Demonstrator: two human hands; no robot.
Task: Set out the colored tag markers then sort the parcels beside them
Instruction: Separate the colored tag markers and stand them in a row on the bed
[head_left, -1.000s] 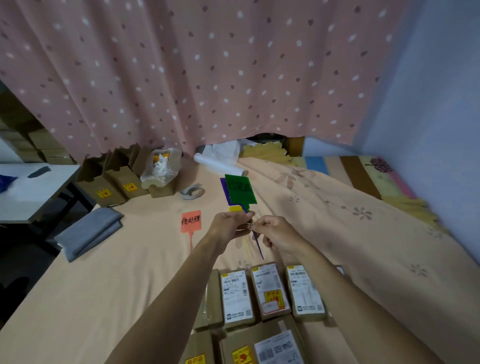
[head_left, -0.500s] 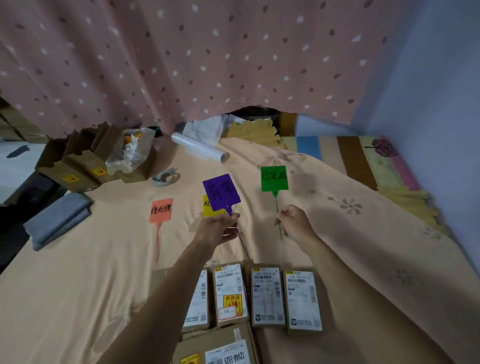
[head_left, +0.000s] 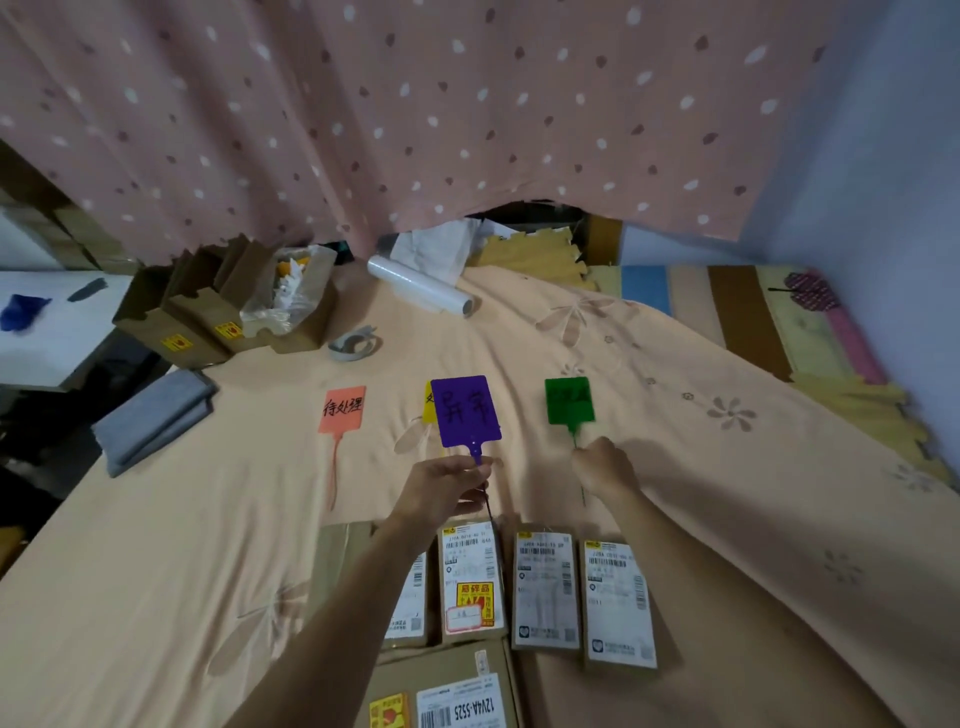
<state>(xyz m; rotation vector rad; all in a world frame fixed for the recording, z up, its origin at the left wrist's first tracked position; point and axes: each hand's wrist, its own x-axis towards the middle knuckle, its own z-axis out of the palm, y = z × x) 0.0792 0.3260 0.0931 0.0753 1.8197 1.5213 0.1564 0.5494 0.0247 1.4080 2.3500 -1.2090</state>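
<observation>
Green tag (head_left: 569, 401) has dropped towards the bed (head_left: 727, 493), at 12 o'clock of the right hand (head_left: 605, 467) pinching its stem. Left hand (head_left: 447, 486) pinches the purple tag (head_left: 466, 410) below its plate. Judged light, thin, bendy: hold by stem.

We see a spotted pink curtain (head_left: 467, 104) behind the bed (head_left: 156, 545). On the bed lie a roll of clear film (head_left: 421, 293), a tape roll (head_left: 355, 344) and a folded grey cloth (head_left: 156, 415).
</observation>
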